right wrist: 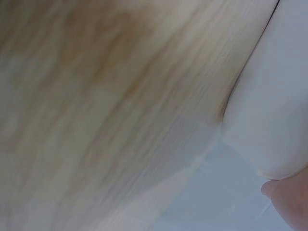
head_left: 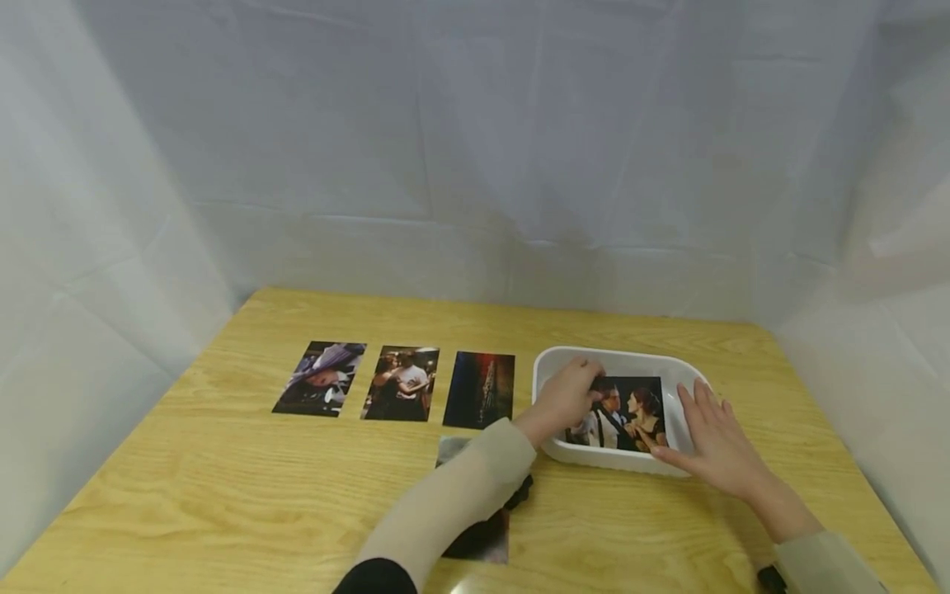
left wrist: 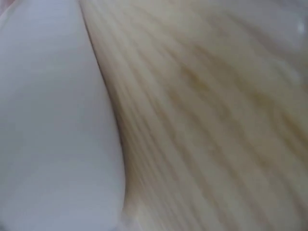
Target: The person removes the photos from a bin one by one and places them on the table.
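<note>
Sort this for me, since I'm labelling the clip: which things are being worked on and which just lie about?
In hand:
left hand gripping the photo at its top edge
right hand flat on the white tray

Lying about:
three photos in a row
photo under the left sleeve
wooden table

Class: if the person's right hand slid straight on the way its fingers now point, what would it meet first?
Probably the far rim of the white tray; the right hand points up-left along the photo, though depth is unclear.
</note>
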The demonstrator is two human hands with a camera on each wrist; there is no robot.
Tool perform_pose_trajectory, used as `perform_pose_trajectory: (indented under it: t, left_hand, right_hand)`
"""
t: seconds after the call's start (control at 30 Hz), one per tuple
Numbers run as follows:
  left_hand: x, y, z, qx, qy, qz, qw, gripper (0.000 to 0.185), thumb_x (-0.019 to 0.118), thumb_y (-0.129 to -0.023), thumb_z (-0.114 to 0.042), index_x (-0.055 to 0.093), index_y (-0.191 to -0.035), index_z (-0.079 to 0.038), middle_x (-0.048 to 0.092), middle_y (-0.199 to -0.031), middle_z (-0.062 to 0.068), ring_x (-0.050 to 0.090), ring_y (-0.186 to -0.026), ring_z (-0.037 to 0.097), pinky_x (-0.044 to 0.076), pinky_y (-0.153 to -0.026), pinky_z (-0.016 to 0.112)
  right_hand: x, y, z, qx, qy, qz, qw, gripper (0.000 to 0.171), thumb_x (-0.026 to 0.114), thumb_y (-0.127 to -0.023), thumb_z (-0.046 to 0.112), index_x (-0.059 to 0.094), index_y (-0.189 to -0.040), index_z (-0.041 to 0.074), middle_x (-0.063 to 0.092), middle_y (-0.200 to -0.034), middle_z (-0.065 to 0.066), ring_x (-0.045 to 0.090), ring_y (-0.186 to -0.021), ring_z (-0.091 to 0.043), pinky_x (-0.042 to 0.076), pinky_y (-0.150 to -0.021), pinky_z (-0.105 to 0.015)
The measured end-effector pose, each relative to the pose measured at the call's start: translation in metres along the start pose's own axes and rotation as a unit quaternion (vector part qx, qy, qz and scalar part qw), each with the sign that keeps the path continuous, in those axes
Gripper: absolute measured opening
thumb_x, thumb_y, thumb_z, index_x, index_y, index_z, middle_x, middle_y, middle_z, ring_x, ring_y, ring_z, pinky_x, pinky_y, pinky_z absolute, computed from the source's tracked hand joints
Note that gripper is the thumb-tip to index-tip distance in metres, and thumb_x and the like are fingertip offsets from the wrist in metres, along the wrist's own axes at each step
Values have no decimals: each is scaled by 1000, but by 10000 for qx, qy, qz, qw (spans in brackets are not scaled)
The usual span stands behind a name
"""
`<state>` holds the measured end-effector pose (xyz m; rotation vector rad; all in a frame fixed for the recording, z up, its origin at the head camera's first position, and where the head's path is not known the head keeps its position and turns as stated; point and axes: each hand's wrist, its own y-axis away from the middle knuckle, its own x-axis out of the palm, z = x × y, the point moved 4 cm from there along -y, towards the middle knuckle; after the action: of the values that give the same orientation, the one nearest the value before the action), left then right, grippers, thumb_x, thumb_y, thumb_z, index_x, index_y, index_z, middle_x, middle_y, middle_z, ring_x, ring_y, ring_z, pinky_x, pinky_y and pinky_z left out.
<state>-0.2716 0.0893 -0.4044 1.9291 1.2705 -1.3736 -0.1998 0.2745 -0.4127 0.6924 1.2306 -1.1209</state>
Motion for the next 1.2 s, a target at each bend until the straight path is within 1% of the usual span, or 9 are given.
perform_pose_trajectory:
  t: [0.13,0.23,0.43,0.6,0.83,0.93,1.0,1.1,1.2]
  left_hand:
    - [-9,1,7,-88,656,-387,9971,26,57,-87,-18,56,-113,-11,51,-109,4,53,-94,14,43,-77,23]
    - [-22,2,16,-179,1288,-894,9875,27,57,-87,-16,56,-112,-7,53,-108,7,53,-93,16,43,-78,25]
    - [-52,12,50,-904,2845,-1767,9379,28,60,-84,-8,56,-111,-1,55,-104,13,56,-79,22,46,-69,29]
    - [-72,31,77,-1523,3536,-2008,9008,29,61,-83,-7,56,-111,-1,54,-101,14,54,-88,25,46,-71,33]
    - [-90,77,107,-2014,4348,-1521,8644,27,56,-87,-8,52,-112,2,48,-103,17,53,-87,31,43,-76,41]
    - [-96,102,122,-2335,4386,-1224,8591,26,54,-89,-10,50,-113,0,47,-105,16,52,-82,24,43,-68,40]
    - [-98,118,132,-2453,4562,-1086,8485,25,51,-90,-7,47,-112,1,47,-101,16,55,-74,22,44,-61,36]
    - [-98,142,144,-2665,4973,-949,8202,22,46,-91,-2,42,-112,3,48,-97,14,57,-67,17,47,-56,32]
    - [-98,166,154,-2810,5202,-793,8026,21,43,-91,2,37,-110,5,48,-95,13,55,-70,15,48,-58,31]
  right_hand:
    - [1,-1,1,-5,-70,24,10000,98,59,-78,50,10,-136,-12,2,-136,-38,3,-126,-46,3,-97,-59]
    - [0,-1,0,25,-111,36,9999,99,59,-78,49,9,-135,-13,1,-136,-38,1,-126,-46,2,-97,-59]
    - [-2,0,0,22,-168,43,9998,98,58,-79,50,8,-136,-11,0,-137,-37,-1,-127,-45,-1,-97,-58]
    - [0,0,-1,-57,-189,-97,9998,96,59,-78,48,10,-136,-11,2,-136,-37,1,-127,-46,-4,-99,-55]
    - [2,0,0,-101,-96,-95,9999,97,59,-78,49,10,-136,-11,2,-136,-38,2,-127,-45,-2,-98,-56]
    - [1,0,1,-53,-98,-16,9999,97,58,-78,50,10,-136,-11,2,-136,-38,1,-127,-45,-1,-98,-57]
    - [0,-1,1,-22,-107,40,9999,97,58,-78,50,9,-136,-11,1,-136,-37,1,-127,-45,0,-98,-58]
    - [-2,-1,2,-1,-123,103,9999,97,58,-79,50,8,-137,-11,1,-137,-37,0,-127,-45,2,-97,-59]
    - [-1,0,2,-1,-161,133,9998,97,58,-79,49,8,-137,-10,0,-137,-37,-1,-127,-45,1,-97,-59]
